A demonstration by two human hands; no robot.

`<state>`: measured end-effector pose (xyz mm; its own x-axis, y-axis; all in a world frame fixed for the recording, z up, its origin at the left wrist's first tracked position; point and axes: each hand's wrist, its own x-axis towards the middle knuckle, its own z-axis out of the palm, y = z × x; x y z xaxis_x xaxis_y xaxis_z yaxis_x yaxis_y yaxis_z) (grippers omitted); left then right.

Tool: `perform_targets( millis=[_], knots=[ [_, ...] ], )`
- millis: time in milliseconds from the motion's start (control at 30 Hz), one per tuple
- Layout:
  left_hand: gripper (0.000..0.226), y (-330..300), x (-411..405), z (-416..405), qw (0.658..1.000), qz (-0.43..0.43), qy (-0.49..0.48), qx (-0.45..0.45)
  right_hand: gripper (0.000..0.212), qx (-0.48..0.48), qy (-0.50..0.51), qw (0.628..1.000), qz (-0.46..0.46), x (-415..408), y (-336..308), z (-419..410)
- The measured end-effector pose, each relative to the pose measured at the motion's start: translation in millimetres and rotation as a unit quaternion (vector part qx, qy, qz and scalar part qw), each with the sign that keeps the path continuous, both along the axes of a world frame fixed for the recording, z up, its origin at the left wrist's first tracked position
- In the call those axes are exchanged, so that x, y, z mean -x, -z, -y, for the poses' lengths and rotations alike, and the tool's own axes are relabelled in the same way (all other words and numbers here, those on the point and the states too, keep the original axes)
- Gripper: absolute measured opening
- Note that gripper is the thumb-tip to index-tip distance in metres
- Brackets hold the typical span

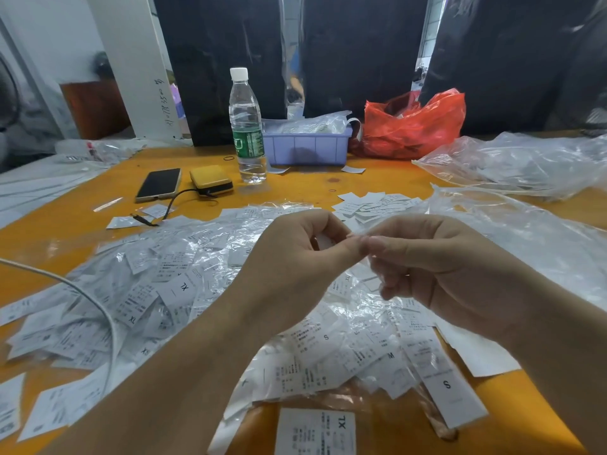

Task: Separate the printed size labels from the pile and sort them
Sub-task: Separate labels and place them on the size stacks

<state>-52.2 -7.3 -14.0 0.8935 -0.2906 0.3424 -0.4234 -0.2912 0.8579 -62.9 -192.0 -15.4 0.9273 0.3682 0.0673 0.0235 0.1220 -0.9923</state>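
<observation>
left hand (295, 247) pinches label (356, 228) (blurred) | right hand (437, 257) pinches it too

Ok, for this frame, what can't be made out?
Head view only:
- What the left hand and right hand pinch between them: blurred, mostly hidden by the fingers; its size mark is unreadable.
- Contents of the red bag: crumpled plastic hides them.
- Contents of the purple tray: clear bags cover them.
- Small print on the labels in the pile: too small.
</observation>
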Motion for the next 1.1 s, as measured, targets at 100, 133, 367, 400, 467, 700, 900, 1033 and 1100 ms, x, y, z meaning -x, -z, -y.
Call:
perform_targets(
  millis=[100, 133, 367, 400, 467, 700, 900, 1033, 1100],
  knots=[
    [0.03, -1.1, -1.5, -2.4, 1.0, -0.001, 0.0, 0.019, 0.014, -0.014, 0.065, 0.998, 0.012, 0.3, -4.6, 0.8],
    [0.028, -1.7, -1.7, -3.4, 0.999, 0.006, 0.003, 0.031, 0.014, -0.021, 0.087, 0.996, 0.014, 0.0, -6.2, 1.9],
    [0.021, -1.9, -2.2, -4.4, 0.995, 0.016, 0.021, 0.1, 0.018, -0.041, 0.148, 0.988, 0.017, 1.0, -9.2, 1.7],
    [0.027, -1.3, -2.8, -4.4, 0.994, 0.001, 0.03, 0.105, 0.019, -0.039, 0.147, 0.988, 0.017, 1.0, -8.8, 1.2],
    [0.032, -1.4, -3.6, -4.4, 0.992, -0.029, 0.042, 0.116, 0.019, -0.037, 0.146, 0.988, 0.017, 0.7, -8.6, 1.2],
    [0.008, -2.0, -4.5, -3.8, 0.989, -0.066, 0.061, 0.119, 0.019, -0.029, 0.142, 0.989, 0.02, -0.7, -7.6, 2.5],
    [0.036, -1.9, -2.9, -2.5, 0.995, -0.039, 0.031, 0.081, 0.015, -0.013, 0.155, 0.988, 0.022, -3.1, -4.9, 3.6],
    [0.037, -0.8, -2.7, -2.4, 0.996, -0.028, 0.021, 0.077, 0.012, -0.009, 0.166, 0.986, 0.024, -3.5, -4.2, 3.3],
    [0.032, -0.2, -2.6, -2.8, 0.997, -0.025, 0.02, 0.073, 0.014, 0.004, 0.173, 0.984, 0.031, -3.0, -3.9, 2.9]
  ],
)
